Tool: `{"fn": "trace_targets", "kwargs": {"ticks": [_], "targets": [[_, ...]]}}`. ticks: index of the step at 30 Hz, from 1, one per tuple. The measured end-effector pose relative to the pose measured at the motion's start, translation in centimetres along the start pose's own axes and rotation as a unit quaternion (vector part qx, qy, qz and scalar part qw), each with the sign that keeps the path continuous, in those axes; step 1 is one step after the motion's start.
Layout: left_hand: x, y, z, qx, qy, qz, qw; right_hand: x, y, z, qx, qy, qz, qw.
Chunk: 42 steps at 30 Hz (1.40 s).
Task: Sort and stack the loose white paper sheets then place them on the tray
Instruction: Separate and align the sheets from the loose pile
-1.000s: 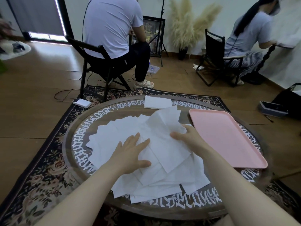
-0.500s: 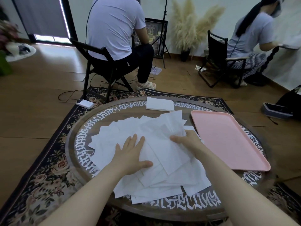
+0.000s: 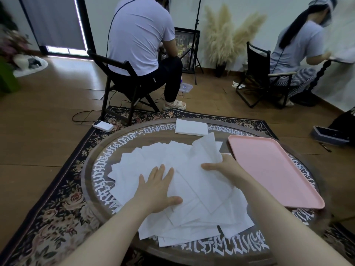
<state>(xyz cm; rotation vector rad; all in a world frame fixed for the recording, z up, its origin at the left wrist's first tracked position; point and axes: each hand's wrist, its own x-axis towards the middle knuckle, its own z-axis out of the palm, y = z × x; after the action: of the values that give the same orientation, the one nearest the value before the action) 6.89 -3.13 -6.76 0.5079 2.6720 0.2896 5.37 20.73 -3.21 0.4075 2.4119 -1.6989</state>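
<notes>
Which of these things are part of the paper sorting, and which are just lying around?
Part of the job: loose white sheets, neat stack, pink tray, left hand, right hand.

Just lying about: power bank, pampas grass, tripod.

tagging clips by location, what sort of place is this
Probably a home-style room used for recording: wooden floor, floral rug under a round table, a light stand, and two seated people working nearby.
</notes>
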Motion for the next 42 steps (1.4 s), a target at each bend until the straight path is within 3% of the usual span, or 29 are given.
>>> {"fn": "trace_targets", "kwargs": {"ticks": [4, 12, 16, 19, 22, 24, 27, 30, 32, 34, 36, 42], "targets": [[0.0, 0.0, 0.0, -0.003, 0.0, -0.001, 1.0, 0.6, 0.7, 0.5, 0.031, 0.026, 0.04, 0.998], [0.1, -0.2, 0.3, -0.003, 0.005, 0.002, 1.0, -1.1, 0.1, -2.1, 0.057, 0.171, -0.034, 0.983], [-0.2, -0.2, 0.2, 0.012, -0.005, 0.0, 1.0, -2.8, -0.9, -4.4, 0.181, 0.224, -0.073, 0.955], [-0.7, 0.4, -0.7, 0.003, 0.019, -0.005, 1.0, -4.1, -2.2, -4.2, 0.319, 0.238, -0.103, 0.912], [-1.9, 2.4, -2.0, -0.113, 0.057, 0.018, 0.992, -5.1, -3.3, -2.4, 0.421, 0.229, -0.094, 0.873], [-3.1, 4.3, -2.9, -0.343, 0.01, 0.025, 0.939, -5.6, -3.6, -0.7, 0.454, 0.2, -0.075, 0.865], [-4.5, 6.4, -3.8, -0.656, -0.043, 0.013, 0.753, -6.2, -3.3, 1.5, 0.465, 0.151, -0.054, 0.871], [-4.3, 7.5, -4.1, -0.799, 0.074, -0.008, 0.597, -6.5, -2.5, 3.1, 0.454, 0.11, -0.032, 0.884], [-4.1, 7.6, -4.2, -0.826, 0.179, -0.042, 0.532, -6.7, -2.0, 3.9, 0.434, 0.081, -0.01, 0.897], [-3.9, 7.2, -4.4, -0.812, 0.247, -0.073, 0.523, -6.8, -1.6, 4.4, 0.409, 0.04, 0.001, 0.912], [-3.5, 6.7, -4.8, -0.777, 0.297, -0.076, 0.549, -7.0, -1.6, 4.7, 0.396, 0.002, -0.004, 0.918], [-3.4, 6.5, -5.2, -0.714, 0.314, -0.027, 0.625, -6.8, -1.0, 4.4, 0.409, -0.03, 0.002, 0.912]]}}
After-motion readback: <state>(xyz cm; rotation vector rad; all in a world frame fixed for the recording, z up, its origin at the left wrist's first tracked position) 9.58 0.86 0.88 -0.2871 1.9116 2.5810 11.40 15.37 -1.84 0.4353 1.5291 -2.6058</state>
